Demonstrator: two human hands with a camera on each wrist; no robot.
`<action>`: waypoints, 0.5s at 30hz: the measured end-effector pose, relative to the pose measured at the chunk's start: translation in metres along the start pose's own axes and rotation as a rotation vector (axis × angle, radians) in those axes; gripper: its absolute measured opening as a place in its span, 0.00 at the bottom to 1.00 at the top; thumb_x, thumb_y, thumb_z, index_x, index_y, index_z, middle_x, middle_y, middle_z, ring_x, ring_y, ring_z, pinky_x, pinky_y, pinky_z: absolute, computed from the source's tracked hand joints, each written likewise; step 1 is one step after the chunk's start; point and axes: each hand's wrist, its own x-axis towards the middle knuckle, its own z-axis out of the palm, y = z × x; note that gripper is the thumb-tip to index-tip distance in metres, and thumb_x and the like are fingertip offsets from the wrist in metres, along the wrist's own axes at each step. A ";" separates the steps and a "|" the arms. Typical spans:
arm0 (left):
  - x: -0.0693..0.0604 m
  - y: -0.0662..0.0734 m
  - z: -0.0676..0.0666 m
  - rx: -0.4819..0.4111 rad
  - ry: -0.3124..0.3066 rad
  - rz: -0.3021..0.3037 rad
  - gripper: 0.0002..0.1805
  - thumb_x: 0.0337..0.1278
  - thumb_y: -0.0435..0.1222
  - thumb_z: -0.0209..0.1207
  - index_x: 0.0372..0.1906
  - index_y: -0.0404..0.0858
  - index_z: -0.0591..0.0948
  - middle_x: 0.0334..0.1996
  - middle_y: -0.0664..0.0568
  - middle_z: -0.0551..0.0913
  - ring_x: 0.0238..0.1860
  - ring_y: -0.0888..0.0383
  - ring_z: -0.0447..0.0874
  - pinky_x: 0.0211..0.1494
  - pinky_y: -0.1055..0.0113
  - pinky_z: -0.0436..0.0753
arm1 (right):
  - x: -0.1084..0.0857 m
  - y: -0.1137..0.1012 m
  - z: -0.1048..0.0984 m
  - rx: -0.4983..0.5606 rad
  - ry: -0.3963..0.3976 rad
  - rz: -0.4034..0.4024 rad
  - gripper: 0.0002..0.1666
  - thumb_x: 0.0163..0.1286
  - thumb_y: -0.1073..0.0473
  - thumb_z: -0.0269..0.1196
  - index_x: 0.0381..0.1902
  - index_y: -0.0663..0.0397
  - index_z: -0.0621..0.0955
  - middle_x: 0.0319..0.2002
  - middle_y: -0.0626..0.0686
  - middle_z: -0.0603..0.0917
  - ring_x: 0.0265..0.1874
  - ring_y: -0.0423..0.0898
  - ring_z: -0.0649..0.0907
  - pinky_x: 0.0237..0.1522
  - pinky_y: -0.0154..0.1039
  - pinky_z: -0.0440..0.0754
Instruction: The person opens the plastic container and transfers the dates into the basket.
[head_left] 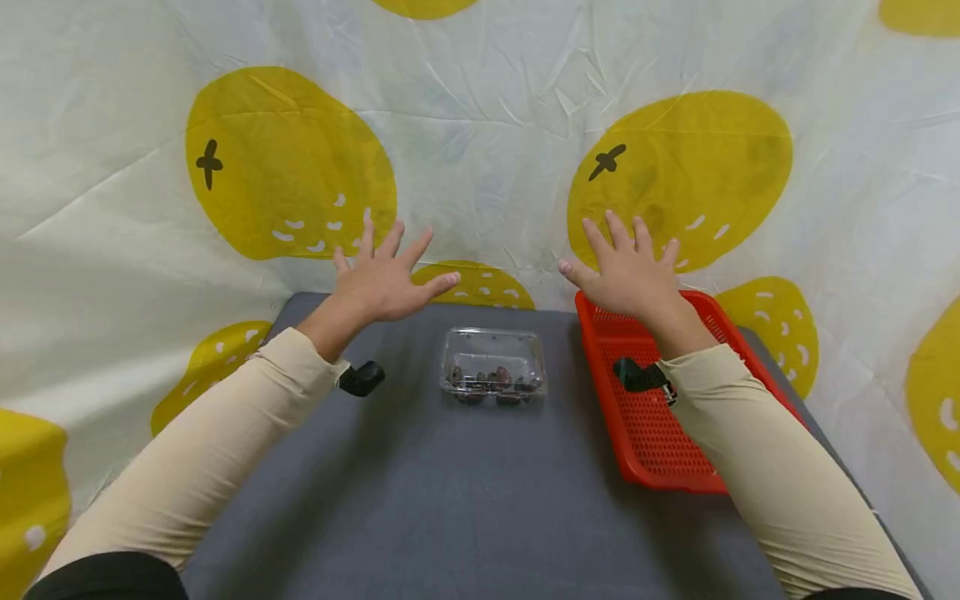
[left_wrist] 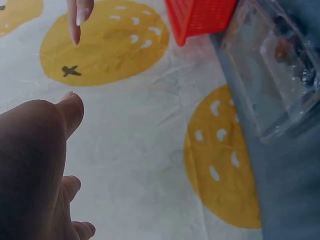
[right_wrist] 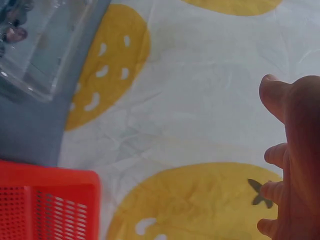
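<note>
Both hands are raised above the table with fingers spread, holding nothing. The left hand point(head_left: 378, 283) hovers up and to the left of a clear plastic box point(head_left: 493, 354). Inside that box lie several small dark reddish-brown round items point(head_left: 501, 379), too small to name surely. Over the far end of a red plastic basket point(head_left: 652, 425) is the right hand point(head_left: 633, 279), apart from it. In the left wrist view the box point(left_wrist: 270, 75) shows at the upper right, beyond the left thumb point(left_wrist: 72, 112). The right wrist view has the basket point(right_wrist: 50, 177) at lower left.
A grey table point(head_left: 465, 500) carries the box near its far middle and the basket on its right side. Behind and beside it hangs a white sheet point(head_left: 480, 167) printed with yellow shapes. Each wrist wears a small black camera mount point(head_left: 362, 379).
</note>
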 end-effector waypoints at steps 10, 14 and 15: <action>0.005 0.000 0.010 -0.011 0.009 -0.004 0.50 0.63 0.79 0.38 0.84 0.66 0.40 0.87 0.50 0.31 0.84 0.36 0.19 0.77 0.18 0.29 | 0.003 0.003 0.008 -0.017 0.002 -0.029 0.54 0.76 0.21 0.40 0.86 0.39 0.41 0.86 0.59 0.35 0.83 0.70 0.36 0.72 0.86 0.28; 0.007 0.003 0.009 -0.014 0.017 0.000 0.50 0.62 0.79 0.38 0.84 0.67 0.40 0.87 0.51 0.31 0.84 0.37 0.18 0.77 0.18 0.29 | 0.005 0.005 0.009 -0.027 0.007 -0.044 0.54 0.75 0.20 0.39 0.86 0.39 0.41 0.86 0.59 0.36 0.83 0.70 0.36 0.73 0.85 0.28; 0.007 0.003 0.009 -0.015 0.017 0.003 0.50 0.62 0.79 0.38 0.84 0.67 0.40 0.87 0.51 0.30 0.84 0.37 0.18 0.77 0.18 0.29 | 0.005 0.005 0.010 -0.026 0.007 -0.046 0.54 0.75 0.20 0.40 0.86 0.39 0.42 0.86 0.58 0.36 0.83 0.70 0.36 0.73 0.85 0.28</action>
